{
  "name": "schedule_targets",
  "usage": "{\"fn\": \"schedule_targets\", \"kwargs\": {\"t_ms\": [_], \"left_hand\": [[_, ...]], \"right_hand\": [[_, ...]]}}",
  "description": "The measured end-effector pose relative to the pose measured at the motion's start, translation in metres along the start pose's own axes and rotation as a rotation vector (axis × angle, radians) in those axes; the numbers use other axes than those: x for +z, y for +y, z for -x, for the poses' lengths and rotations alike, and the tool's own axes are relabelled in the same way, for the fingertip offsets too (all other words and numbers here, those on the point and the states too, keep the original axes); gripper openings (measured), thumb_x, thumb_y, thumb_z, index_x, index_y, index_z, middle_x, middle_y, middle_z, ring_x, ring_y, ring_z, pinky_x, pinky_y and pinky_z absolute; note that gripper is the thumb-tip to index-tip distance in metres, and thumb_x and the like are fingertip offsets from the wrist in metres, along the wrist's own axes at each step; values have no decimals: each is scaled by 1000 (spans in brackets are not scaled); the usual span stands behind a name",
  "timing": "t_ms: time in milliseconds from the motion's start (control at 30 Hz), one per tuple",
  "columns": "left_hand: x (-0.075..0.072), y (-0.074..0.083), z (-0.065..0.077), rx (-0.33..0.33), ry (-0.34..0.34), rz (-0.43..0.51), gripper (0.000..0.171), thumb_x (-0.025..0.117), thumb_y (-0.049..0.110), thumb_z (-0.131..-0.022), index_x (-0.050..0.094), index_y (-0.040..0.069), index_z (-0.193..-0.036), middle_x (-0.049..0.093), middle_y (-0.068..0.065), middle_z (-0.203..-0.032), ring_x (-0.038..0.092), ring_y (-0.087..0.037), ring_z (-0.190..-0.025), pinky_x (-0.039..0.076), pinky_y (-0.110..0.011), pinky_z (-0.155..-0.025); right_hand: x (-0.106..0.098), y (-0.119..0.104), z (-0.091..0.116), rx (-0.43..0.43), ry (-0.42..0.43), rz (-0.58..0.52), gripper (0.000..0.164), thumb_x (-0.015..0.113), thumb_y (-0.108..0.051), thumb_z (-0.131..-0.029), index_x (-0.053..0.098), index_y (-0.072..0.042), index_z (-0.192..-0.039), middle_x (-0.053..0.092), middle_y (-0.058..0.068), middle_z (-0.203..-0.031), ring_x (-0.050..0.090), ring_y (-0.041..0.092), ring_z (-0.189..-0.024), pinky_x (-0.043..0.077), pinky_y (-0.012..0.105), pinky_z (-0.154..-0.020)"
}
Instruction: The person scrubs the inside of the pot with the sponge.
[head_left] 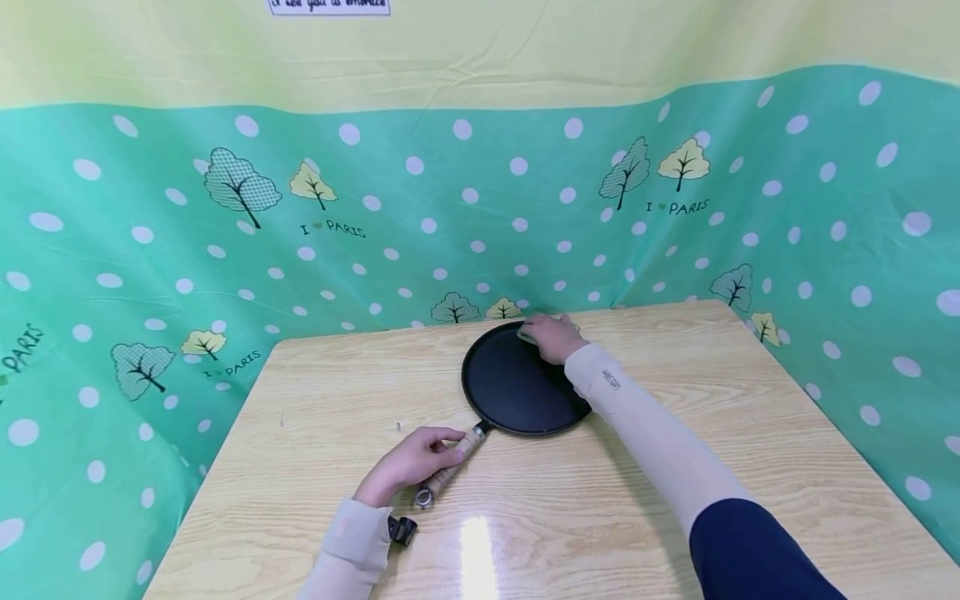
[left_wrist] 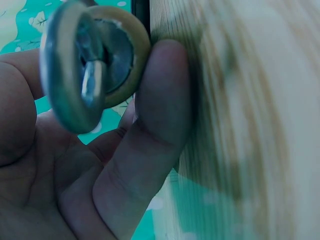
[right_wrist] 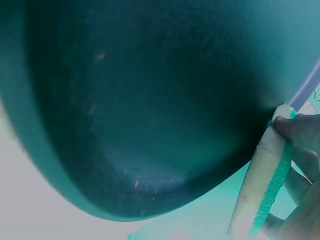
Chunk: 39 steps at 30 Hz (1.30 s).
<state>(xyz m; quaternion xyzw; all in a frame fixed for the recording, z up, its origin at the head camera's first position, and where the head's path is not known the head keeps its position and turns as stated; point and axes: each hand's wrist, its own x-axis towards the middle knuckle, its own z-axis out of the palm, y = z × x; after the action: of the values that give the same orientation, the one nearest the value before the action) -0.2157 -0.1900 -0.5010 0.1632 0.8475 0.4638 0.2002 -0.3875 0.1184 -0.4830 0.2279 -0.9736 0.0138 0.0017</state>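
Note:
A flat black frying pan (head_left: 517, 387) lies near the back of the table, its wood-look handle (head_left: 471, 440) pointing toward the front left. My left hand (head_left: 411, 460) grips that handle between thumb and fingers. In the left wrist view, the metal hanging ring (left_wrist: 67, 80) at the handle's end shows close up. At the pan's far right rim, my right hand (head_left: 555, 337) holds a sponge (right_wrist: 262, 175), pale on one side and green and rough on the other. The sponge meets the pan's edge. Small light specks dot the pan surface (right_wrist: 150, 110) in the right wrist view.
A light wood table (head_left: 337, 400) carries the pan. Behind it and along both sides hangs a green dotted cloth (head_left: 450, 208) with printed trees. A black wrist device (head_left: 402, 530) sits at the left wrist, close over the table.

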Motion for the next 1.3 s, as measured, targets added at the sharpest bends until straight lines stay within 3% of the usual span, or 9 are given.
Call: {"fn": "schedule_targets", "kwargs": {"t_ms": [1300], "left_hand": [[-1, 0, -1, 6, -11, 18, 40, 69, 13, -103, 65, -6, -138, 56, -4, -83, 50, -18, -75, 42, -30, -68]], "right_hand": [[-3, 22, 25, 33, -3, 14, 48, 62, 9, -98, 67, -10, -141, 57, 15, -149, 50, 36, -140, 38, 73, -107]]}}
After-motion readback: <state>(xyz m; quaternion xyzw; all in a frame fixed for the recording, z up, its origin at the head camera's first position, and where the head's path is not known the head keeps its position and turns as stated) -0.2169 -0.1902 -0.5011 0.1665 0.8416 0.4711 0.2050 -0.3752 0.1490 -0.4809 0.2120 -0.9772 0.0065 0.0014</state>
